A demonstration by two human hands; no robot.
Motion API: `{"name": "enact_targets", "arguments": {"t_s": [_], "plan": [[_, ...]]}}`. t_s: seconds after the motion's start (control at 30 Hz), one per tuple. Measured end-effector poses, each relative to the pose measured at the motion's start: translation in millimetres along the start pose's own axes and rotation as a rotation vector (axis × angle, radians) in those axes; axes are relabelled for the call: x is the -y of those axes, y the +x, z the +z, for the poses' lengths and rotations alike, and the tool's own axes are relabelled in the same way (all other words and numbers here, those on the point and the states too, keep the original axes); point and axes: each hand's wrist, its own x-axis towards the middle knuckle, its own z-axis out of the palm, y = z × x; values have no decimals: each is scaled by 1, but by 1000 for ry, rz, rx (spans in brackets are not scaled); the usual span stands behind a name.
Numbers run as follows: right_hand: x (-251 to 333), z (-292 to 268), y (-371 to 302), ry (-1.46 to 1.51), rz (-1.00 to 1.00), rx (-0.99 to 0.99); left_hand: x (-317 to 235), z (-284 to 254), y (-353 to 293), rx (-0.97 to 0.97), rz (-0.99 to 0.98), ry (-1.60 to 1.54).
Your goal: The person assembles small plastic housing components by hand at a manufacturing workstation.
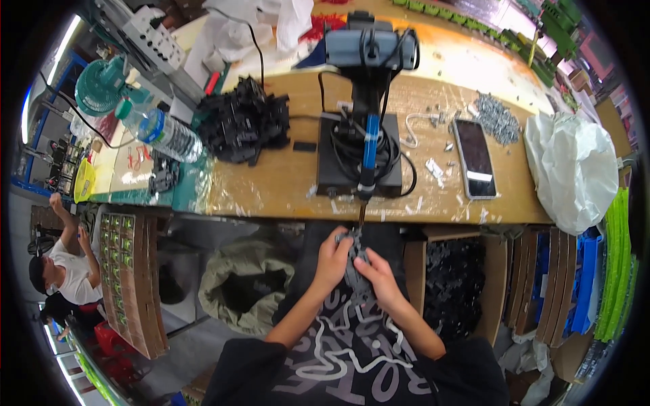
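My left hand [332, 260] and my right hand [379, 276] are closed on a grey plastic part [357, 249] in front of the table's near edge, over my lap. Its exact shape is partly hidden by my fingers. Just above it, a thin metal tip points down from a blue-handled pen-shaped tool [370, 145], which looks like a soldering iron. The tool is fixed to a black stand [330, 166] wound with black cable. Whether the tip touches the part, I cannot tell.
On the table lie a heap of black plastic parts [244, 125], a water bottle [162, 134], a phone [475, 159], small grey pieces [497, 118] and a white bag [572, 169]. Below stand an open sack [247, 281] and a box of dark parts [453, 287]. Another person [71, 271] sits far left.
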Motion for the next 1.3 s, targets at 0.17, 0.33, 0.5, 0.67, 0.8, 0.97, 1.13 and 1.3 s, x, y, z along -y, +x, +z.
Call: {"name": "enact_targets", "arguments": {"t_s": [0.17,0.33,0.5,0.67,0.8,0.97,1.13,1.3], "plan": [[9,-1,2,0,25,-8,-17,5,7,77,-20,-42],[12,3,-3,-1,-2,-23,-12,5,4,99,-59,-105],[11,2,-4,-27,-31,-26,-19,4,2,124,-33,-85],[12,1,-7,-61,-34,-11,-23,4,1,147,-55,-128],[15,-1,-6,-44,-26,13,-25,6,1,136,-60,-126],[16,-3,-2,-48,-35,13,-22,8,3,107,-20,-82],[19,-2,0,-18,-20,30,-21,6,7,97,-32,-104],[24,7,0,-14,-11,11,-22,3,7,98,-9,-98]]}}
